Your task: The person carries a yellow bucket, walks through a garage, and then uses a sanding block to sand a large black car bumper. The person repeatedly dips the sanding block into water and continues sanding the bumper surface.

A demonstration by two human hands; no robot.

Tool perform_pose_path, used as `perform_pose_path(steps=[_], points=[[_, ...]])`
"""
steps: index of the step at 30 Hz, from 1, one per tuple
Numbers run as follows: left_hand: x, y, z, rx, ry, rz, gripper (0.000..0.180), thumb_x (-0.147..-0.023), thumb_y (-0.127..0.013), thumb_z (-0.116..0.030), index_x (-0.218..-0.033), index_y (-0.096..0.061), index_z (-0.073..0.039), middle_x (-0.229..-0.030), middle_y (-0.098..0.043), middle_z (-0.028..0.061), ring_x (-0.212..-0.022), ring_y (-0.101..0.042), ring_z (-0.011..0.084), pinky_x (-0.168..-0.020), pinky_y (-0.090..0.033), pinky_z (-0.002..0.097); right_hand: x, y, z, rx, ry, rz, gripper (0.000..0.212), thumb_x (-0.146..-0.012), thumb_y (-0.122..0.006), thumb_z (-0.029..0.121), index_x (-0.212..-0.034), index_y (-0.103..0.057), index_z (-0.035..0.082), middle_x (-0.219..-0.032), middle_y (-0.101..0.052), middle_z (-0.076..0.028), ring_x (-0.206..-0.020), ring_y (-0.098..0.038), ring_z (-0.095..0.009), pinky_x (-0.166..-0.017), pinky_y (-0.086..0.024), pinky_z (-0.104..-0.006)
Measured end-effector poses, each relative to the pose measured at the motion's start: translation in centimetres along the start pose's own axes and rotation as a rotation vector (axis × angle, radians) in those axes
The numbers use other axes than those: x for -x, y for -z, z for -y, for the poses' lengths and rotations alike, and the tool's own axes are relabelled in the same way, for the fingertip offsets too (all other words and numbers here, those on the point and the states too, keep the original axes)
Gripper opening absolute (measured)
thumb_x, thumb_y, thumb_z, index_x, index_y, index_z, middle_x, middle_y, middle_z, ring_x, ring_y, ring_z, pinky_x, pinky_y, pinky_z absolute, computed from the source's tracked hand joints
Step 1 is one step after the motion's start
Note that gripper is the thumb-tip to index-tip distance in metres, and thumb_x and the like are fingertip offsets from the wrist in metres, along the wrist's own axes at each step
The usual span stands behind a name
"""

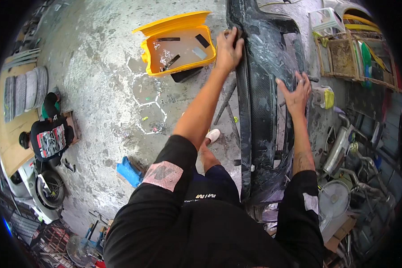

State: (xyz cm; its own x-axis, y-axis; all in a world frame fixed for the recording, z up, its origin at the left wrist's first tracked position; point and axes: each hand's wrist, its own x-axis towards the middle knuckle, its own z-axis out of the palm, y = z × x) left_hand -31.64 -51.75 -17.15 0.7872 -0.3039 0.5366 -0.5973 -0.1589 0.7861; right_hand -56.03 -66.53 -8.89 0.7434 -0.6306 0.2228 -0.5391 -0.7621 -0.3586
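A long black car bumper (259,102) with a carbon-weave surface, wet and streaked with whitish residue, stretches away in front of me. Against its far left edge is my left hand (228,51), fingers bent and closed at something dark. Whether that is a separate small piece or the bumper's own edge, I cannot tell. Further right and nearer, my right hand (297,94) rests by the bumper's right side, thumb and fingers apart. To the left of my left hand, a yellow tub (148,58) contains cloudy water, several dark strips and a pale block (199,53).
Dark stand legs (226,103) show beneath the bumper. A blue cloth-like item (130,171) lies on the concrete floor. At left, another person (52,139) crouches near a motorcycle wheel (50,189). Exhaust pipes (341,149), a round fan (334,199) and a wooden frame (343,58) crowd the right.
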Motion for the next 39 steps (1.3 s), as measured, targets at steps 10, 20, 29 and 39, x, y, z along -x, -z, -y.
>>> perform_pose_path(steps=[10,20,29,39], points=[[7.4,-0.5,-7.9,0.196,0.14,0.119,0.051,-0.089,-0.073,-0.005,-0.139,-0.061,-0.001,-0.127,-0.059,0.0217,-0.117,-0.056,0.0384,-0.103,-0.046,0.045,-4.7,-0.3,-1.9,0.027,-0.057,0.241,0.101,-0.071,-0.085,0.065,-0.151,-0.054,0.012,-0.156,-0.049,-0.019,-0.142,-0.046,-0.043,-0.12,-0.036,-0.0496],[11.8,3.5,-8.1,0.246,0.216,0.272,0.058,-0.085,-0.075,-0.002,-0.141,-0.062,-0.006,-0.13,-0.061,0.0206,-0.119,-0.058,0.0376,-0.103,-0.047,0.0458,-5.6,-0.1,-0.8,0.005,-0.017,0.276,0.085,-0.077,-0.09,0.038,-0.149,-0.055,0.01,-0.15,-0.055,-0.021,-0.14,-0.051,-0.039,-0.116,-0.041,-0.0454],[4.3,-0.6,-0.7,0.334,0.171,0.139,0.053,-0.087,-0.076,-0.002,-0.139,-0.063,-0.004,-0.125,-0.06,0.0203,-0.108,-0.062,0.0364,-0.097,-0.05,0.0428,-6.4,-1.6,0.4,-0.053,-0.001,0.301,0.082,-0.076,-0.091,0.034,-0.146,-0.057,0.008,-0.148,-0.057,-0.022,-0.139,-0.052,-0.04,-0.116,-0.041,-0.0453],[2.5,-0.8,1.5,0.311,0.246,-0.008,0.048,-0.089,-0.075,-0.007,-0.136,-0.066,-0.004,-0.128,-0.06,0.0207,-0.117,-0.058,0.0381,-0.101,-0.047,0.0426,-6.3,-2.1,1.3,-0.078,0.007,0.31,0.082,-0.078,-0.09,0.036,-0.146,-0.057,0.006,-0.146,-0.059,-0.021,-0.135,-0.056,-0.036,-0.113,-0.044,-0.042]])
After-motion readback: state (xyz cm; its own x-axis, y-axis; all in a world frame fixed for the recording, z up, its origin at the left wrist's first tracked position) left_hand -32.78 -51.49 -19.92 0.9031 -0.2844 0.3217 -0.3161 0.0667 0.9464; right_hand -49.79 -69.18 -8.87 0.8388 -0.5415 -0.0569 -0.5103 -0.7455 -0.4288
